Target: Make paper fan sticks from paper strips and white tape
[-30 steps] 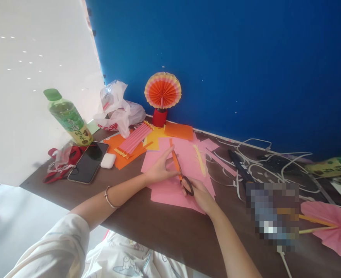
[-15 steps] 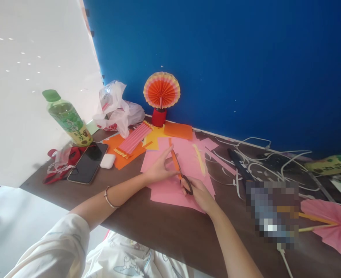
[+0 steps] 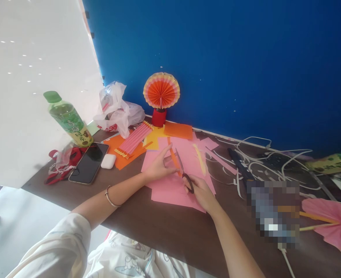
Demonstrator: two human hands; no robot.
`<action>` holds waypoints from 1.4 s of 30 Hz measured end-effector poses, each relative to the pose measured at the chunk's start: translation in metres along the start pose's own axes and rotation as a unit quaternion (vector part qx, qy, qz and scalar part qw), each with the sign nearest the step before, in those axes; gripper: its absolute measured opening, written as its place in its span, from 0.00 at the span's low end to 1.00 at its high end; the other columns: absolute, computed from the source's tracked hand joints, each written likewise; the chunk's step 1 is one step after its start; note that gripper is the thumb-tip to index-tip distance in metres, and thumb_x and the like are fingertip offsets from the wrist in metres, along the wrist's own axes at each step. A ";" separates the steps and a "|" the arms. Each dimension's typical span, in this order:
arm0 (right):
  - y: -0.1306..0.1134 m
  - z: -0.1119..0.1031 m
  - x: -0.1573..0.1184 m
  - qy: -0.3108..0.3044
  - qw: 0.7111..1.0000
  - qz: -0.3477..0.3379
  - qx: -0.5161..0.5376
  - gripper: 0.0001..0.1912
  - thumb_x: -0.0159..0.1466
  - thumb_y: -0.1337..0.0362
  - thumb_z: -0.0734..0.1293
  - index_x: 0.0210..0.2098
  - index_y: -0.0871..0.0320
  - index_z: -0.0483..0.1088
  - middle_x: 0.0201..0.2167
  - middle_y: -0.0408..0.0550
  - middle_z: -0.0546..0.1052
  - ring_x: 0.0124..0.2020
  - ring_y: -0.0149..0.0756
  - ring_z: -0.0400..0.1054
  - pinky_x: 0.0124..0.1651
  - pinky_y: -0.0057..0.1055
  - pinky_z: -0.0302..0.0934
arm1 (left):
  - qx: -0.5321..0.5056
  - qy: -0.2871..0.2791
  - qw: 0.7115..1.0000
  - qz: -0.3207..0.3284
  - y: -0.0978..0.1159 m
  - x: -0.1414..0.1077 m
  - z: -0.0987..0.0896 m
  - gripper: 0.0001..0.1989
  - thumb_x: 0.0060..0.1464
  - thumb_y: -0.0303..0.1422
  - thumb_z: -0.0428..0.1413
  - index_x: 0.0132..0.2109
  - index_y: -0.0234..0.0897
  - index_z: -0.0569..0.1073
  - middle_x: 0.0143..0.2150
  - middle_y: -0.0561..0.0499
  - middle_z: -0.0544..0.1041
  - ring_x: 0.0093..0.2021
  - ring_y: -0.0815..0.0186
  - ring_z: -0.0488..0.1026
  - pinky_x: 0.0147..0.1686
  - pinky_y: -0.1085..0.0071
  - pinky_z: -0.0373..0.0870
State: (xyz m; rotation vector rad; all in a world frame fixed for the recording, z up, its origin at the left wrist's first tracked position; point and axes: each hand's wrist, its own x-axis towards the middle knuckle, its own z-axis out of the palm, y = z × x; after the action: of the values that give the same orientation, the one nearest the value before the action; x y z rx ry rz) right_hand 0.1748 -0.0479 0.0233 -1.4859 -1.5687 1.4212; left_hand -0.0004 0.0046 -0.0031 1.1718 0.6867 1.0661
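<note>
My right hand (image 3: 198, 190) is closed round the dark handles of a pair of scissors (image 3: 188, 183), whose blades point away from me over the pink paper (image 3: 170, 194). Just left of the blades lies a narrow orange strip (image 3: 173, 154). My left hand (image 3: 160, 166) touches this strip, thumb and fingers spread towards its two ends; the exact contact is too small to tell. A pale yellow strip (image 3: 198, 158) rests on the pink sheets to the right.
Behind stand a paper fan (image 3: 161, 90) on a red base and a plastic bag (image 3: 115, 108). At left are a bottle (image 3: 69, 119), a phone (image 3: 89, 164) and a white case (image 3: 108, 161). White cables (image 3: 283, 170) tangle at right, near a pink fan (image 3: 335, 224).
The scissors have moved slightly right, away from the orange strip, so their blades now show beside it. My left hand has stayed nearly in place at the strip.
</note>
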 end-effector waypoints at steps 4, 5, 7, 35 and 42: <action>0.001 -0.003 0.002 0.054 0.998 -0.018 0.001 0.19 0.59 0.49 0.60 0.22 0.57 0.60 0.17 0.40 0.63 0.22 0.30 0.56 0.28 0.28 0.51 | -0.004 -0.010 1.000 0.010 -0.001 0.002 -0.002 0.46 0.41 0.27 0.63 0.62 0.57 0.48 0.68 0.50 0.36 0.62 0.47 0.54 0.40 0.61 0.75; 0.002 -0.003 0.002 0.068 0.997 -0.024 0.001 0.19 0.59 0.49 0.59 0.22 0.57 0.60 0.17 0.40 0.63 0.22 0.30 0.56 0.28 0.28 0.51 | -0.006 -0.011 1.000 0.012 -0.001 0.002 -0.003 0.45 0.42 0.27 0.62 0.62 0.57 0.49 0.68 0.49 0.36 0.61 0.48 0.55 0.41 0.61 0.74; 0.005 -0.003 0.003 0.101 0.994 -0.035 -0.010 0.19 0.58 0.48 0.60 0.22 0.56 0.59 0.17 0.40 0.63 0.22 0.30 0.57 0.27 0.28 0.51 | -0.007 -0.012 1.000 0.013 -0.001 0.003 -0.003 0.42 0.45 0.28 0.61 0.62 0.56 0.49 0.67 0.48 0.39 0.59 0.50 0.59 0.44 0.60 0.72; 0.008 -0.001 0.006 0.136 0.989 -0.044 -0.039 0.21 0.54 0.44 0.63 0.24 0.58 0.62 0.19 0.42 0.64 0.23 0.31 0.58 0.26 0.29 0.53 | -0.107 -0.003 0.994 -0.036 -0.001 0.008 -0.005 0.29 0.50 0.40 0.57 0.56 0.38 0.57 0.39 0.44 0.77 0.40 0.60 0.76 0.45 0.58 0.69; 0.005 -0.001 0.006 0.135 0.989 -0.041 -0.032 0.21 0.52 0.44 0.64 0.23 0.57 0.62 0.19 0.42 0.64 0.23 0.32 0.58 0.27 0.29 0.54 | -0.087 0.003 0.995 -0.052 0.004 0.007 -0.002 0.18 0.48 0.43 0.58 0.37 0.32 0.66 0.39 0.40 0.77 0.38 0.59 0.76 0.44 0.57 0.69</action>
State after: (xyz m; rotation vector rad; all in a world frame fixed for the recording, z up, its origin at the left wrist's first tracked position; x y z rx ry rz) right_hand 0.1759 -0.0433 0.0173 -1.5600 -1.4989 1.0812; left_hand -0.0005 0.0120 0.0005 0.9737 0.6395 1.0196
